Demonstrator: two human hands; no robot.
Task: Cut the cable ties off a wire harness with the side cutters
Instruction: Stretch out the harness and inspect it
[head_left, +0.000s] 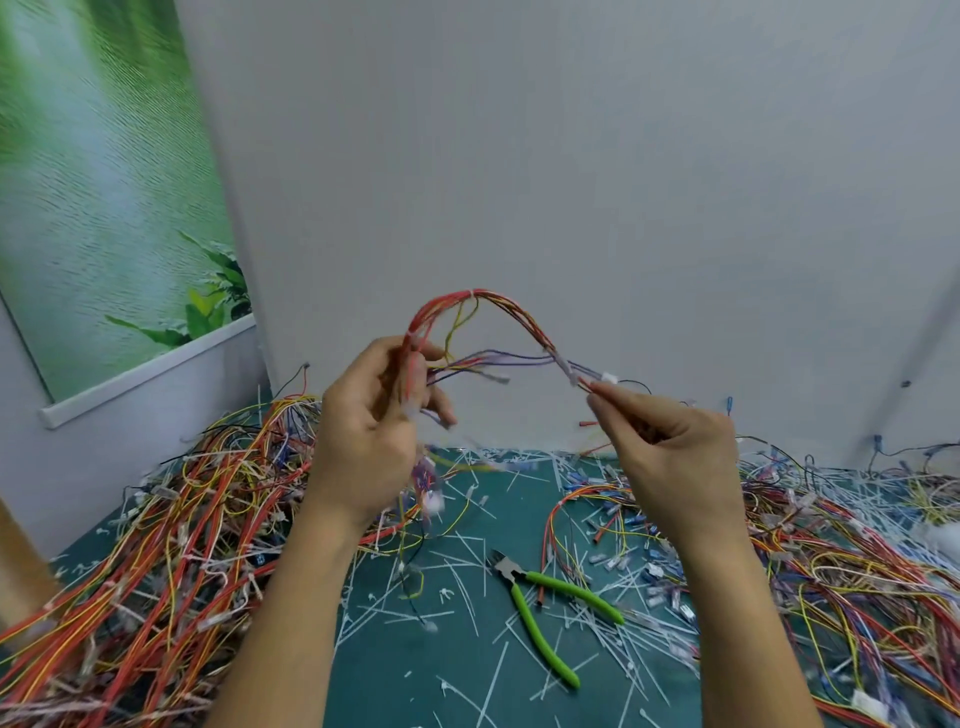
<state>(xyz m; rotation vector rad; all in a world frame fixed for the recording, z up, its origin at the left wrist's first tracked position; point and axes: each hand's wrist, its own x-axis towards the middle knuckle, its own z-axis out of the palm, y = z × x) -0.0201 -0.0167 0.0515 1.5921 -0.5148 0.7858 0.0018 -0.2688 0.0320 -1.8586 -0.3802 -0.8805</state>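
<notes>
Left grip (363, 441) clasps one end of the harness (475, 295) and right grip (670, 447) pinches the other, so it arches above and between them. The cutters (506, 569) lie unheld on the counter (415, 675) below, nearer the right grip, handles toward the person.

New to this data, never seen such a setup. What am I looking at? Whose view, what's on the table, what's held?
No robot: one picture, from a camera worn on a person's head, looking down at bare hands. The left hand and right hand hold a wire harness up in an arch, each gripping one side. A white cable tie binds its top. On the green mat lie the side cutters among cut tie scraps, with wire piles on both sides.
</notes>
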